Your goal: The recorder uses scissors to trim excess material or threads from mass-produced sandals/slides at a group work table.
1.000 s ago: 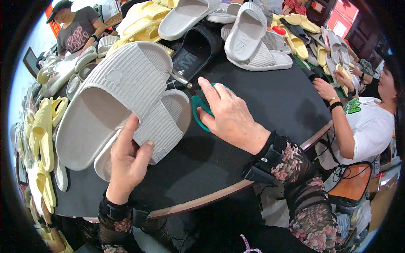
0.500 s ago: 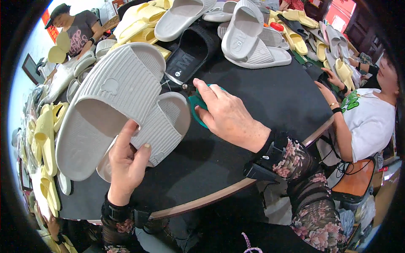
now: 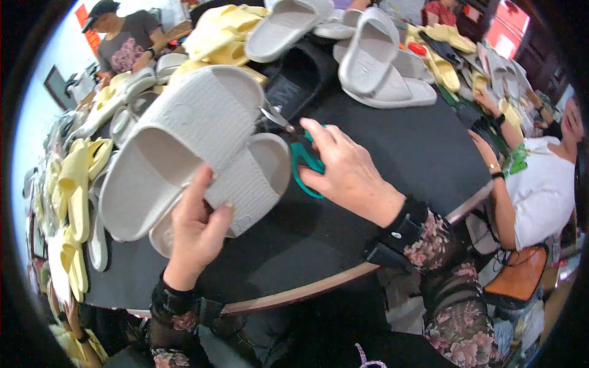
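The left hand clasps a grey pair of slippers above the table. Right of the pair, the right hand has fingers curled around the scissors, blades just beside the pair; whether they touch is unclear. Beyond the pair lies a black slipper.

Green scissor handles partly hidden behind right fingers

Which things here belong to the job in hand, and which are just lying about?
In use:
- two grey slippers, left hand
- green-handled scissors, right hand

Lying about:
- black slipper
- yellow slippers
- grey slippers at the back
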Demonstrator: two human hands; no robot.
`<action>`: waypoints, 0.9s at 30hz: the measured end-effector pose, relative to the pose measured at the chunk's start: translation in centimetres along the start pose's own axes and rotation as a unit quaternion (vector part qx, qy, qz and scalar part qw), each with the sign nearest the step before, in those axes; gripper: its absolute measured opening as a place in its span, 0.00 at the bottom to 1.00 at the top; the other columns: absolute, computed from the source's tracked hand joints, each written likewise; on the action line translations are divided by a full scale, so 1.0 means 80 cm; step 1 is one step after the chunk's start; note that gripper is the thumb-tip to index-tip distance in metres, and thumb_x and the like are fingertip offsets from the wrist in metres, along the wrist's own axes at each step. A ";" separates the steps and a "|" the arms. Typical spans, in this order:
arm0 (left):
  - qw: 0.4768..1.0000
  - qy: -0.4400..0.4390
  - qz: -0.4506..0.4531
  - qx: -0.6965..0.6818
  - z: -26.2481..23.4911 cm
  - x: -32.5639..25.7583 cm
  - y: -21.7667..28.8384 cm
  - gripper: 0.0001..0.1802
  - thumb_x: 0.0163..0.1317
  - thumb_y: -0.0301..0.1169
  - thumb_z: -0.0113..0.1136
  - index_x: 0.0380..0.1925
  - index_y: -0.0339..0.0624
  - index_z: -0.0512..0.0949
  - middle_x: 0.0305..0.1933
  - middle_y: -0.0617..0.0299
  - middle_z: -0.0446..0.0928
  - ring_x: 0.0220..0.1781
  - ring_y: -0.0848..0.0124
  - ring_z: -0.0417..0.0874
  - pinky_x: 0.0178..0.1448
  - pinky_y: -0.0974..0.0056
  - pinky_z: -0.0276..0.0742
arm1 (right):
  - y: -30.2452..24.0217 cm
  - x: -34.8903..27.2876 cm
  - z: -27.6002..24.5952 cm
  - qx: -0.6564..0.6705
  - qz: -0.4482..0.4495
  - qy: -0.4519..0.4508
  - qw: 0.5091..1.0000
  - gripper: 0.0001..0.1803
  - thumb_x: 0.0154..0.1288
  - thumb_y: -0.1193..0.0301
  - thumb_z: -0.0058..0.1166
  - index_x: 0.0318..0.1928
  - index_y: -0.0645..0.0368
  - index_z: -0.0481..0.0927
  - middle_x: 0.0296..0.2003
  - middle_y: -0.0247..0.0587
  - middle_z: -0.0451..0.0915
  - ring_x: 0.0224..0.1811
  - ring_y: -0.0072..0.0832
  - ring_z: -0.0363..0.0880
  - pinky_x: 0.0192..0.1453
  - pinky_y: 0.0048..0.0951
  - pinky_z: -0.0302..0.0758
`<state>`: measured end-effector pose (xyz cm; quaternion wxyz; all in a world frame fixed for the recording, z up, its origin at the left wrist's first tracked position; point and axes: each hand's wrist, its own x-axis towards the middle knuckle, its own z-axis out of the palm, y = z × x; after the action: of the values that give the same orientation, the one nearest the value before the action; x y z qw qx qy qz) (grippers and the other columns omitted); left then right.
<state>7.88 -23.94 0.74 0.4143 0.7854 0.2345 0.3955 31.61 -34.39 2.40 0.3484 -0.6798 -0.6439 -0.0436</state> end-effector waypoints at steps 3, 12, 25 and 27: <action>0.999 -0.027 0.003 0.022 0.002 0.004 0.011 0.32 0.55 0.20 0.56 0.61 0.29 0.62 0.52 0.52 0.73 0.40 0.75 0.76 0.41 0.71 0.73 | 0.005 -0.002 0.002 0.020 -0.001 -0.008 1.000 0.27 0.57 0.70 0.56 0.56 0.65 0.65 0.39 0.56 0.75 0.43 0.49 0.76 0.45 0.44 0.75; 0.997 -0.037 -0.020 -0.068 -0.001 0.014 0.011 0.33 0.58 0.20 0.52 0.65 0.31 0.55 0.41 0.57 0.74 0.37 0.75 0.76 0.40 0.69 0.73 | 0.012 0.001 0.017 0.145 0.058 0.026 0.987 0.25 0.58 0.76 0.50 0.57 0.69 0.66 0.45 0.62 0.75 0.46 0.53 0.76 0.51 0.41 0.72; 0.992 0.043 -0.084 -0.082 -0.010 0.023 0.006 0.33 0.57 0.18 0.52 0.64 0.30 0.56 0.33 0.63 0.72 0.32 0.79 0.69 0.35 0.74 0.65 | 0.029 0.001 0.021 0.136 0.090 0.019 0.986 0.21 0.58 0.72 0.49 0.52 0.64 0.68 0.40 0.61 0.77 0.43 0.53 0.77 0.46 0.44 0.73; 0.985 0.067 -0.100 -0.127 -0.023 0.022 0.001 0.34 0.58 0.17 0.48 0.65 0.31 0.53 0.47 0.53 0.75 0.42 0.74 0.74 0.46 0.71 0.68 | 0.033 0.002 0.030 0.134 0.084 0.006 0.987 0.22 0.58 0.72 0.49 0.53 0.64 0.68 0.41 0.60 0.77 0.43 0.52 0.77 0.46 0.43 0.74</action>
<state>7.37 -21.89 2.19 0.5314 0.6706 0.2872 0.4305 33.08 -32.79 -0.37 0.4421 -0.6786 -0.5826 0.0683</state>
